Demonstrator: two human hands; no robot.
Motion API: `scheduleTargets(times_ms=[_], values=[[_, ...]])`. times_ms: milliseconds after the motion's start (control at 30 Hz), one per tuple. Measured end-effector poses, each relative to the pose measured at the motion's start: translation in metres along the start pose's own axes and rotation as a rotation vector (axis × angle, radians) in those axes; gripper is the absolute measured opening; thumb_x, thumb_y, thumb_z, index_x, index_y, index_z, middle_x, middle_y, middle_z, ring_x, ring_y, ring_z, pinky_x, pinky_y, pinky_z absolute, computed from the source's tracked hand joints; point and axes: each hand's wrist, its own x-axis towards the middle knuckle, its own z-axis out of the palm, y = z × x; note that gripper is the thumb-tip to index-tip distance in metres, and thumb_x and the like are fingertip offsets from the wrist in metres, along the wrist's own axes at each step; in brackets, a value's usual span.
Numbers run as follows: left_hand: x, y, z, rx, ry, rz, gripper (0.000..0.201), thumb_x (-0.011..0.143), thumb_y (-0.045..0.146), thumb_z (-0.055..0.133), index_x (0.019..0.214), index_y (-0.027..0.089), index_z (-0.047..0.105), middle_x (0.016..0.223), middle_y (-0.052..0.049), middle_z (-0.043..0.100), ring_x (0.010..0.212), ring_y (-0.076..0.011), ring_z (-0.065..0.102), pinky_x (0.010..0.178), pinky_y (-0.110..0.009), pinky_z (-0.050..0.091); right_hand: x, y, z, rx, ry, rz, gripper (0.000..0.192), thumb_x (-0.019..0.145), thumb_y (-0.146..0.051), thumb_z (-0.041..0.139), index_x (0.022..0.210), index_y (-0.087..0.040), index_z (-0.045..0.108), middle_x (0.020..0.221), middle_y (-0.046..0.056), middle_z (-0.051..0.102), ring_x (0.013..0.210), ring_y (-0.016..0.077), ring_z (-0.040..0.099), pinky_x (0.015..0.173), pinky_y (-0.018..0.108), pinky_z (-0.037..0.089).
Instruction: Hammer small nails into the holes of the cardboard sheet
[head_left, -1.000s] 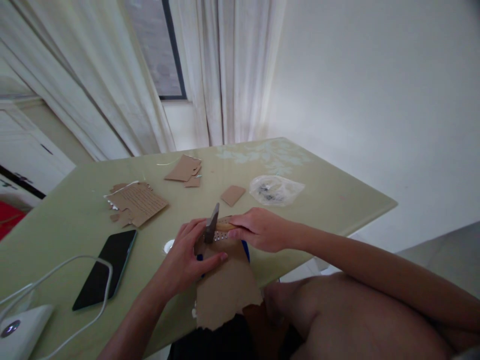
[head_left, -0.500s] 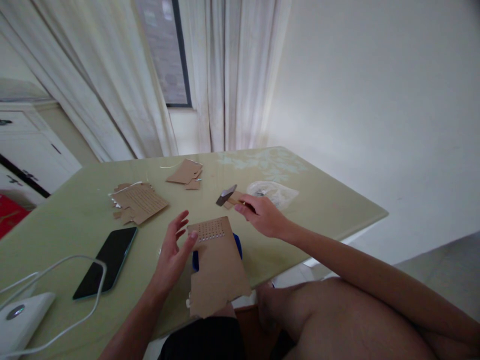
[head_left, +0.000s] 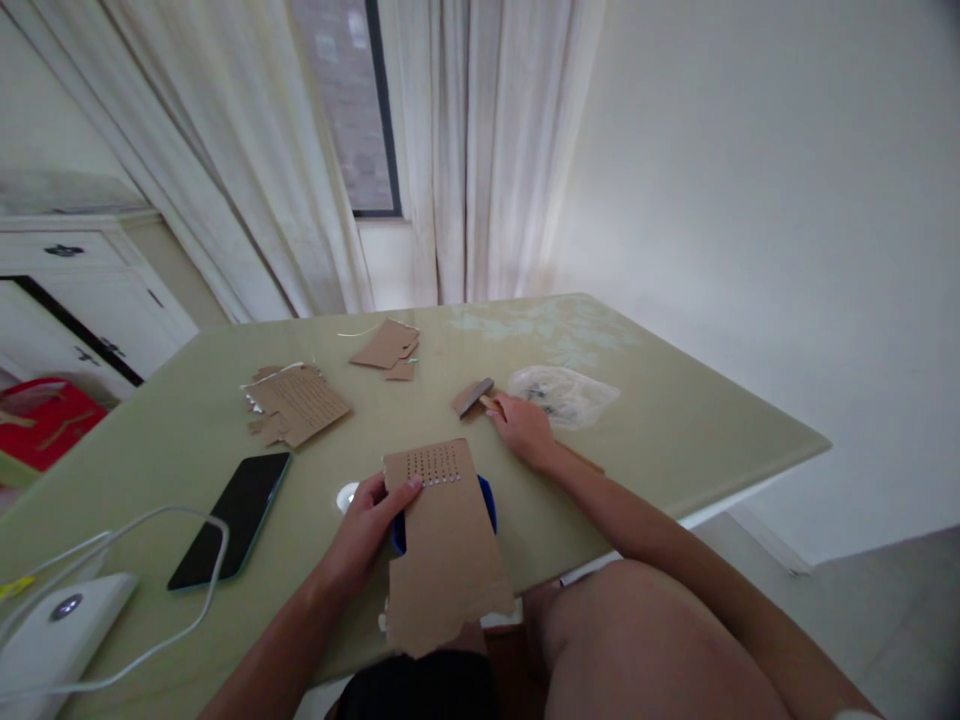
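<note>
A rectangular piece of brown cardboard (head_left: 450,560), with rows of small holes near its far end, lies over a blue object (head_left: 487,503) and overhangs the near table edge. My left hand (head_left: 373,515) grips its left edge, thumb on top near the holes and fingers hidden beneath. My right hand (head_left: 523,430) is closed around the wooden handle of a hammer (head_left: 475,397), down at the tabletop. The hammer's grey head rests over a small cardboard scrap (head_left: 462,400). Part of the handle shows beyond my wrist.
A clear plastic bag (head_left: 577,395) with small dark items lies right of the hammer. Cardboard pieces (head_left: 311,405) with writing and other cardboard (head_left: 384,345) lie farther back. At left are a phone (head_left: 232,520), a white device (head_left: 75,630) and a looped cable (head_left: 202,620).
My right hand has lowered the hammer to the tabletop. My left hand, which was spread beside the perforated cardboard, has taken hold of its left edge. The view has shifted slightly left.
</note>
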Motion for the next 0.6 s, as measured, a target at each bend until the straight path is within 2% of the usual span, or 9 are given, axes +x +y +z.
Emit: scheduleTargets(times_ms=[133, 233, 333, 400, 467, 533, 600], values=[[-0.001, -0.003, 0.000, -0.065, 0.025, 0.008, 0.055, 0.071, 0.058, 0.095, 0.102, 0.016, 0.078, 0.084, -0.008, 0.080, 0.069, -0.0244, 0.075, 0.062, -0.032, 0.060, 0.009, -0.001, 0.006, 0.001, 0.014, -0.013, 0.032, 0.112, -0.037, 0.053, 0.130, -0.016, 0.071, 0.130, 0.020, 0.072, 0.114, 0.0326, 0.070, 0.088, 0.037, 0.048], [-0.002, -0.006, -0.001, -0.116, 0.015, 0.028, 0.052, 0.078, 0.060, 0.090, 0.105, 0.017, 0.079, 0.091, -0.009, 0.082, 0.075, -0.0259, 0.077, 0.066, -0.033, 0.062, 0.012, -0.002, 0.006, 0.031, 0.022, -0.031, 0.031, 0.110, -0.032, 0.055, 0.129, -0.013, 0.072, 0.131, 0.023, 0.069, 0.121, 0.0355, 0.066, 0.097, 0.042, 0.046], [-0.003, -0.006, -0.004, -0.057, 0.030, 0.134, 0.050, 0.080, 0.064, 0.087, 0.096, 0.017, 0.081, 0.087, -0.008, 0.080, 0.078, -0.0244, 0.075, 0.065, -0.029, 0.059, 0.009, -0.005, 0.003, 0.101, 0.044, -0.069, 0.029, 0.109, -0.025, 0.055, 0.127, -0.011, 0.074, 0.135, 0.026, 0.067, 0.133, 0.0388, 0.058, 0.111, 0.048, 0.040], [-0.003, -0.006, -0.006, 0.030, 0.089, 0.240, 0.051, 0.080, 0.067, 0.085, 0.084, 0.017, 0.079, 0.081, -0.007, 0.077, 0.074, -0.0215, 0.071, 0.061, -0.026, 0.055, 0.002, -0.012, -0.001, 0.184, 0.052, -0.119, 0.029, 0.109, -0.024, 0.055, 0.127, -0.011, 0.074, 0.139, 0.025, 0.066, 0.136, 0.0371, 0.056, 0.114, 0.048, 0.038], [-0.004, -0.006, -0.006, 0.101, 0.173, 0.340, 0.053, 0.081, 0.068, 0.083, 0.074, 0.017, 0.076, 0.073, -0.005, 0.073, 0.067, -0.0177, 0.064, 0.056, -0.024, 0.050, -0.007, -0.022, -0.007, 0.295, 0.032, -0.187, 0.031, 0.111, -0.031, 0.054, 0.126, -0.013, 0.074, 0.131, 0.021, 0.072, 0.126, 0.0317, 0.064, 0.108, 0.042, 0.044], [-0.005, -0.005, -0.005, 0.125, 0.238, 0.406, 0.055, 0.081, 0.070, 0.081, 0.070, 0.016, 0.074, 0.069, -0.003, 0.069, 0.062, -0.0157, 0.059, 0.053, -0.023, 0.047, -0.017, -0.033, -0.016, 0.423, -0.026, -0.244, 0.043, 0.117, -0.041, 0.041, 0.119, -0.014, 0.074, 0.103, 0.014, 0.079, 0.095, 0.0237, 0.074, 0.090, 0.035, 0.053], [-0.006, -0.001, -0.002, 0.102, 0.271, 0.437, 0.056, 0.082, 0.071, 0.080, 0.073, 0.016, 0.075, 0.070, -0.003, 0.070, 0.062, -0.0165, 0.060, 0.054, -0.024, 0.048, -0.029, -0.043, -0.027, 0.542, -0.111, -0.297, 0.064, 0.119, -0.051, 0.022, 0.110, -0.016, 0.075, 0.079, 0.007, 0.077, 0.066, 0.0173, 0.071, 0.069, 0.028, 0.053]])
